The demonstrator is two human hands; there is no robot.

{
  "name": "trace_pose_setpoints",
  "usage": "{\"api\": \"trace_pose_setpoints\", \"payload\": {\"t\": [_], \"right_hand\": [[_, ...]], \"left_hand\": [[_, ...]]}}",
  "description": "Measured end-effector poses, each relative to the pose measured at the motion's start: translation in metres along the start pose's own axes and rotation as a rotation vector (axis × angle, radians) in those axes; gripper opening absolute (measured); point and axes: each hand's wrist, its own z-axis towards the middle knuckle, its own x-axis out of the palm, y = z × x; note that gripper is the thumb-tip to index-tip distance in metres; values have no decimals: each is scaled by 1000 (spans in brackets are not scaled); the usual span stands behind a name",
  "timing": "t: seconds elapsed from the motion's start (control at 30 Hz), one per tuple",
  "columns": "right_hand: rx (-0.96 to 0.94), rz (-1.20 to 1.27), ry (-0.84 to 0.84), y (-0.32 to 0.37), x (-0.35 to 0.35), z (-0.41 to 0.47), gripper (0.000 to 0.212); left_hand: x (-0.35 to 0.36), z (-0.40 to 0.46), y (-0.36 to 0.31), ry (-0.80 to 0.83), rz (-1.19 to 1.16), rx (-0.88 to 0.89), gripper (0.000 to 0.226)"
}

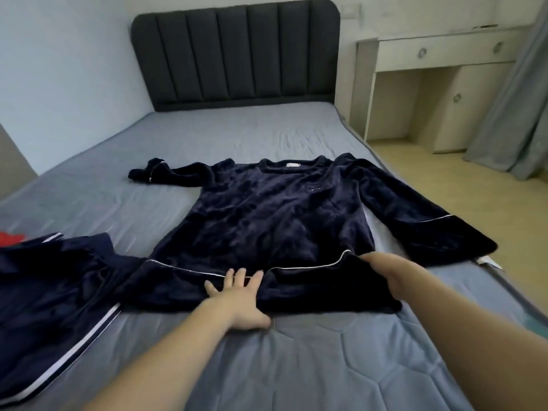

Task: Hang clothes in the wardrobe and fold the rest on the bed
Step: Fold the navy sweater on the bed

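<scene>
A dark navy velvet top (267,215) with white piping lies spread flat on the bed (237,134), neckline toward the headboard and both sleeves out to the sides. My left hand (237,298) presses flat on the middle of its bottom hem, fingers straight. My right hand (388,271) grips the hem's right corner, fingers curled into the cloth. A second navy garment (50,298) with white side stripes lies bunched at the bed's left edge, touching the top's lower left corner.
A red cloth (10,237) peeks out behind the navy garment at far left. A dark padded headboard (237,51) stands at the far end. A white cabinet with drawers (439,84) and a grey curtain (516,114) stand right of the bed, over wooden floor (444,179).
</scene>
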Motion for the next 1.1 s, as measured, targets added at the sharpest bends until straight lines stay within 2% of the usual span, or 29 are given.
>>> {"api": "trace_pose_setpoints", "payload": {"t": [0.03, 0.1, 0.17, 0.2, 0.23, 0.27, 0.37, 0.4, 0.43, 0.47, 0.53, 0.6, 0.67, 0.7, 0.77, 0.8, 0.83, 0.87, 0.9, 0.93, 1.0, 1.1], "right_hand": [[-30, -14, -36, 1, 2, -1, 14], [-109, -44, -138, 8, -3, -2, 9], [-145, -167, -229, 15, -18, -7, 14], [-142, -304, -254, 17, -29, -10, 19], [-118, -470, -275, 17, -41, -12, 24], [-86, -643, -307, 17, -48, -17, 29], [-84, -1089, -408, 5, -51, -18, 43], [-104, -1208, -411, -2, -44, -16, 47], [-179, -1255, -424, -8, -36, -12, 50], [-269, -1273, -435, -12, -27, -5, 49], [-367, -1277, -355, -20, -14, 7, 48], [-291, -1159, -278, -23, -11, 12, 47], [-230, -1196, -330, -28, -8, 13, 47], [-270, -1296, -387, -28, -3, 14, 48], [-490, -1375, -440, -23, 21, 13, 55], [-618, -1322, -412, -18, 39, 13, 59], [-669, -1242, -342, -13, 58, 12, 61], [-657, -1169, -252, -8, 77, 12, 63], [-611, -1137, -168, -7, 95, 13, 64], [-572, -1165, -119, -9, 112, 17, 65], [-517, -1304, -93, -12, 135, 25, 65], [-498, -1221, -144, 10, 150, 40, 66]], "left_hand": [[6, 0, -3, -90, 62, -19, 101], [5, -3, 0, -316, 204, -23, 74], [-10, -6, 10, -526, 310, 38, 42], [-21, -9, 12, -584, 339, 72, 32], [-30, -14, 11, -591, 365, 110, 27], [-36, -20, 8, -532, 403, 145, 27], [-30, -37, -11, -92, 495, 119, 47], [-24, -39, -17, -12, 482, 93, 57], [-19, -40, -21, -19, 432, 108, 66], [-15, -38, -23, -108, 347, 174, 71], [-8, -29, -24, -269, 167, 371, 69], [0, -23, -20, -145, 85, 443, 69], [14, -15, -8, 7, -37, 386, 78], [16, -11, 3, -38, -104, 356, 77], [9, -4, 34, -355, -252, 226, 63], [1, 0, 54, -532, -304, 62, 59], [-8, 2, 80, -624, -334, -154, 60], [-16, 1, 105, -627, -375, -370, 63], [-20, 0, 124, -560, -447, -532, 66], [-22, 0, 137, -478, -530, -614, 67], [-24, 3, 144, -386, -704, -531, 61], [-37, -2, 159, -321, -864, -419, 41]]}}
